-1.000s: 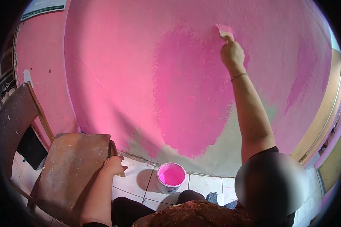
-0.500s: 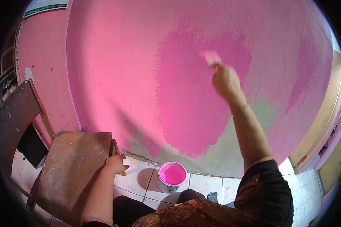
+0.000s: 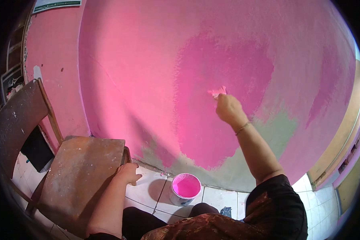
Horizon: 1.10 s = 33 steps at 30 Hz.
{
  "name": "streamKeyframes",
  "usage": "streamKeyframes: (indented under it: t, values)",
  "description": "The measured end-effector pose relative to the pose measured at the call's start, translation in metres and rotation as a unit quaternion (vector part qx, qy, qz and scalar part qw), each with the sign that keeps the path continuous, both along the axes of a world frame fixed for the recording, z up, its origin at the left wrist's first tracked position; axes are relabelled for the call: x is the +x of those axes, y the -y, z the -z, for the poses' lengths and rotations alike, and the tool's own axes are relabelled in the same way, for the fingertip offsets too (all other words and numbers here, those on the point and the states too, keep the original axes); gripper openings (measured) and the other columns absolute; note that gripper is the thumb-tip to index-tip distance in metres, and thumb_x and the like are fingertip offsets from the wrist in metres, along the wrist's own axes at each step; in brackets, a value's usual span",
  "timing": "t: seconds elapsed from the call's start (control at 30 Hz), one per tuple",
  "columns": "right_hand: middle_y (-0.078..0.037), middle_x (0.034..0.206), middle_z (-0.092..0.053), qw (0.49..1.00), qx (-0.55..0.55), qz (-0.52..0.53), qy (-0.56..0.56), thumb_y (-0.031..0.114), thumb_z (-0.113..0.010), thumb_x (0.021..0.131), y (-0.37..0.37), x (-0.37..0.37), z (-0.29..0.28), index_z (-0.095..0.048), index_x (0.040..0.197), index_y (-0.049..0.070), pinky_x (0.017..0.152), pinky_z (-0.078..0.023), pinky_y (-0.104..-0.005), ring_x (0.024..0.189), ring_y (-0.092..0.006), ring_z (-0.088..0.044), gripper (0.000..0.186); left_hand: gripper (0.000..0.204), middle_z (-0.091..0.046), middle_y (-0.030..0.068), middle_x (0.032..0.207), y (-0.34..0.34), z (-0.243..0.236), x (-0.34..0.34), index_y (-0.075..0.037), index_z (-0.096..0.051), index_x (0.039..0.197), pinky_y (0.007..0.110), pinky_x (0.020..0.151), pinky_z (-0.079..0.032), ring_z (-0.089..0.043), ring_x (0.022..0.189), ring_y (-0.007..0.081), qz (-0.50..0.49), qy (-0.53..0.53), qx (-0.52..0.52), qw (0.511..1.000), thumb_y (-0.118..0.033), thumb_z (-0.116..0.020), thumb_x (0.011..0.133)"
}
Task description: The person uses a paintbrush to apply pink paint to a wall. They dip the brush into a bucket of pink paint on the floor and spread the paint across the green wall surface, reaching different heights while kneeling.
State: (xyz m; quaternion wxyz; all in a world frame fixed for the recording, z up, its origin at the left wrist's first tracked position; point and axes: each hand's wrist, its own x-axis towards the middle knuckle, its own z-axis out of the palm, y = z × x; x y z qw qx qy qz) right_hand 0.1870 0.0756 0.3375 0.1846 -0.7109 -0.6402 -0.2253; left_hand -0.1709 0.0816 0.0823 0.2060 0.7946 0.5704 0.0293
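Observation:
My right hand (image 3: pixel 231 109) is closed round a paintbrush (image 3: pixel 219 93). The pink-coated bristles are at the wall (image 3: pixel 136 80), inside a large patch of darker, brighter pink paint (image 3: pixel 204 132). Down at the left, my left hand (image 3: pixel 129 173) grips the front corner of a brown wooden chair (image 3: pixel 82 172), its fingertips showing past the frame. Between my arms, a white bucket (image 3: pixel 184 197) of bright pink paint stands on the floor, close to the wall's foot.
Grey-green unpainted areas (image 3: pixel 282 128) show low on the wall. White floor tiles (image 3: pixel 142 192) run along it, with a small dark scrap (image 3: pixel 226 211) near my knee. A black container (image 3: pixel 38 150) is behind the chair. A wooden door frame (image 3: pixel 328 160) rises at the right.
My right hand has moved down the wall with the paintbrush. The left hand keeps its place on the chair. The whole view has shifted slightly.

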Motion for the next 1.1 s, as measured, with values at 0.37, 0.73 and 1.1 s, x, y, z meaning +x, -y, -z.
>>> streamKeyframes:
  t: [0.37, 0.73, 1.1]
  values:
    - [-0.021, 0.101, -0.065, 0.966, 0.26, -0.001, -0.004, 0.002, -0.042, 0.086, -0.061, -0.011, -0.122, -0.059, 0.114, 0.005, 0.077, -0.054, -0.0439, 0.093, -0.0371, -0.065, 0.034, 0.054, -0.064, 0.0194, 0.112, -0.006, 0.014, 0.0, -0.007, -0.06, 0.12, 0.042, 0.092, -0.047, -0.061, 0.105, 0.0336, 0.018, -0.011, 0.047, 0.999, -0.035, -0.071, 0.076]
    - [-0.023, 0.091, -0.067, 0.993, 0.044, -0.1, 0.039, 0.004, -0.048, 0.082, 0.001, -0.016, -0.04, -0.065, 0.098, -0.001, 0.075, -0.054, -0.0447, 0.086, -0.0368, -0.066, 0.024, 0.054, -0.063, 0.0188, 0.114, 0.001, 0.003, 0.002, -0.007, -0.059, 0.122, 0.042, 0.092, -0.047, -0.06, 0.107, 0.0335, 0.011, -0.008, 0.021, 1.0, -0.035, -0.07, 0.077]
    - [-0.027, 0.089, -0.064, 0.959, 0.279, -0.044, 0.028, 0.001, -0.044, 0.085, -0.047, 0.026, -0.087, -0.052, 0.106, -0.008, 0.068, -0.055, -0.0469, 0.08, -0.0407, -0.066, 0.024, 0.054, -0.063, 0.0188, 0.114, -0.001, -0.001, 0.007, -0.007, -0.059, 0.121, 0.043, 0.092, -0.047, -0.06, 0.106, 0.0333, 0.017, -0.007, 0.013, 1.0, -0.036, -0.07, 0.077]
